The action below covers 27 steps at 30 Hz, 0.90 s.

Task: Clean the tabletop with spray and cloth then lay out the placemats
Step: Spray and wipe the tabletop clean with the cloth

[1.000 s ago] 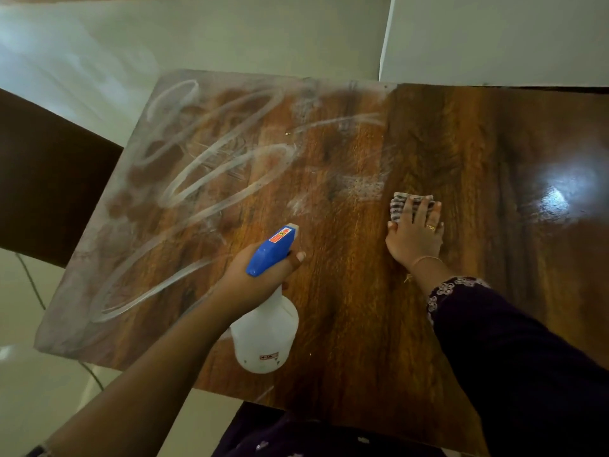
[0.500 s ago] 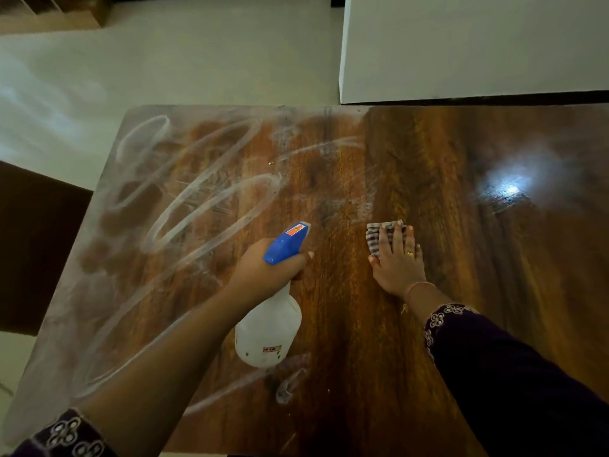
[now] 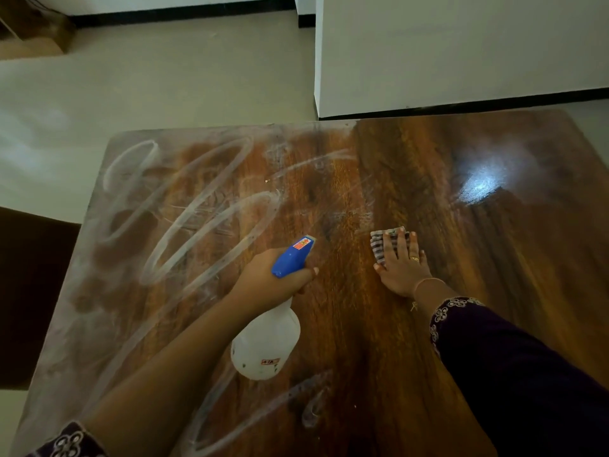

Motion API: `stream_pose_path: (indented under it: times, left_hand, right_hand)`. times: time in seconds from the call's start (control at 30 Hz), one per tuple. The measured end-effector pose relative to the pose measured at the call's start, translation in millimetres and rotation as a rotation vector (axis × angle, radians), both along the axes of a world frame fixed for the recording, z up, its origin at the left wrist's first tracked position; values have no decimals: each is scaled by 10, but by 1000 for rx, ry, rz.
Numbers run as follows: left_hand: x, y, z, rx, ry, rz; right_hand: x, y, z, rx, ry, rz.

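The glossy brown wooden tabletop [image 3: 379, 341] fills most of the view. Its left half carries whitish looping smear streaks [image 3: 204, 206]. My left hand [image 3: 270, 282] grips a white spray bottle [image 3: 263, 344] with a blue trigger head [image 3: 293, 257], held above the table's middle with the nozzle pointing away from me. My right hand [image 3: 403, 267] lies flat, fingers spread, pressing a striped cloth [image 3: 379, 240] onto the wood just right of the bottle. Only the cloth's far and left edges show past the fingers. No placemats are in view.
A white wall block with a dark skirting [image 3: 461, 61] stands just beyond the table's far right edge. Pale floor [image 3: 148, 87] lies past the far left edge. A dark brown piece of furniture [image 3: 29, 291] sits left of the table. A bright glare [image 3: 481, 186] marks the right side.
The view has tipped up, so the table and both hands sit lower in the frame. My right hand has slid the cloth leftward, closer to the spray bottle. My left hand keeps its grip.
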<state>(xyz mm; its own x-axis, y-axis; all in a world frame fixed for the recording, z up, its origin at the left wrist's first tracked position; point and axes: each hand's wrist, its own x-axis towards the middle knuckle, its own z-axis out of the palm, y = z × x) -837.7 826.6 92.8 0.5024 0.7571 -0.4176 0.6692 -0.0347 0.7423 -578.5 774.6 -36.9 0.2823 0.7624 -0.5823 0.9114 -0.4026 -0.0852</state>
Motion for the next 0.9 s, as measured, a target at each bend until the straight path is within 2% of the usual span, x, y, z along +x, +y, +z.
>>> stream_pose_path:
  times: [0.1, 0.23, 0.47, 0.63, 0.77, 0.83, 0.9]
  left_hand:
    - [-43, -17, 3, -18, 15, -73]
    - [-113, -42, -20, 20, 96, -25]
    - [-216, 9, -76, 27, 22, -4]
    - [-214, 21, -148, 14, -37, 143]
    - [-140, 46, -152, 71, -144, 298]
    - [-78, 56, -160, 111, -178, 362]
    - [-12, 79, -172, 158, -205, 420]
  right_hand:
    - [-35, 3, -4, -8, -5, -25]
    - [-47, 6, -16, 18, -5, -41]
    - [-86, -190, -89, 359, -11, -180]
    - [5, 6, -155, 374, -124, -306]
    - [-13, 377, -110, 357, -99, -533]
    - [-181, 530, -107, 371, -105, -490]
    - [-414, 618, -143, 423, -100, -259]
